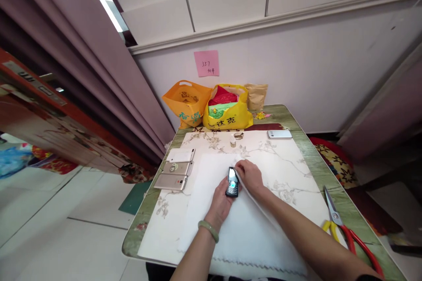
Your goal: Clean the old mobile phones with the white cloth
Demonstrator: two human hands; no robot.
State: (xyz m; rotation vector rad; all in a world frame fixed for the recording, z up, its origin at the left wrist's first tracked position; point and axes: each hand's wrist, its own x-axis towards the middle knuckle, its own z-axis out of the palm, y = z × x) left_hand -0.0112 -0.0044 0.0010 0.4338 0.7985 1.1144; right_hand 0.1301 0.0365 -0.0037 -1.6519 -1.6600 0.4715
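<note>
My left hand, with a pale green bangle at the wrist, is wrapped around a small dark keypad phone. Its screen, lit and facing up, points away from me. Close to the phone's upper right corner, my right hand pinches the raised edge of a white cloth. The rest of that cloth lies spread beneath both hands. To the left, three smartphones lie face down in a column. Another light-coloured phone rests at the back right.
Red-handled scissors and a yellow-handled tool lie along the right edge. At the back stand an orange bag, a yellow bag holding cloth and a brown pouch. Small items sit before them on the floral mat.
</note>
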